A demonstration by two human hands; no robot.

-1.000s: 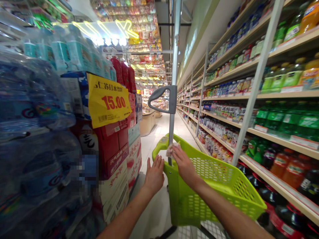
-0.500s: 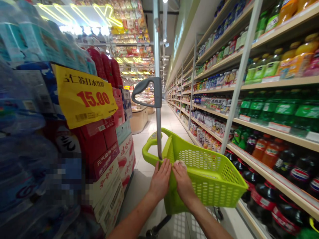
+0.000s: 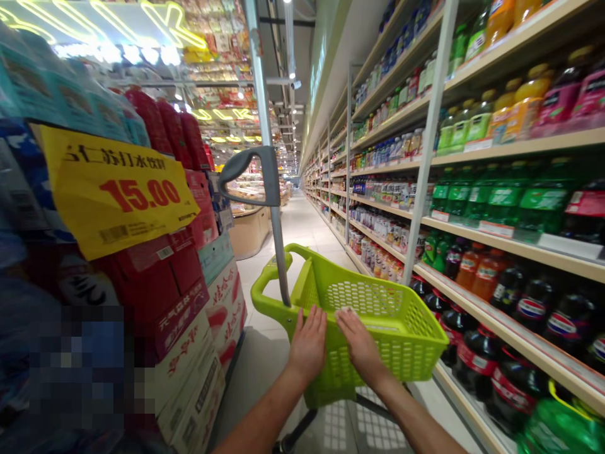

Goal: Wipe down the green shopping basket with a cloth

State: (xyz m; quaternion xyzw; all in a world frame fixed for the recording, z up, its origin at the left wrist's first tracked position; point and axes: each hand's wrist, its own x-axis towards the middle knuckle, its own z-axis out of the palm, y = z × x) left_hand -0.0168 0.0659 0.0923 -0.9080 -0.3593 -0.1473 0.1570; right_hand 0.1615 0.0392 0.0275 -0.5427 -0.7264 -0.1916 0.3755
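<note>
A lime-green shopping cart (image 3: 397,353) with a perforated basket stands in front of me. My left hand (image 3: 307,347) lies on the near rim, close to the upright metal pole, its fingertips hooked at the edge. Just to its right, my right hand (image 3: 362,347) also holds that rim, fingers curled over it; a small whitish patch shows at its fingertips, too small to identify. Both thumbs are mostly hidden. A grey plastic handle (image 3: 253,176) is fixed on the metal pole (image 3: 265,94), above my hands and touched by neither.
Tall shelves (image 3: 510,246) full of drink bottles line the right side, close to the basket. Stacked drink cartons (image 3: 186,353) with a yellow price sign (image 3: 123,189) stand close on the left. Between them a tiled aisle (image 3: 302,221) runs ahead, past a wooden display counter (image 3: 250,230).
The view has shifted forward and slightly right; the price sign looks larger and farther left. Cart and pole appear farther left and the pole leans more. Both hands stay on the rim.
</note>
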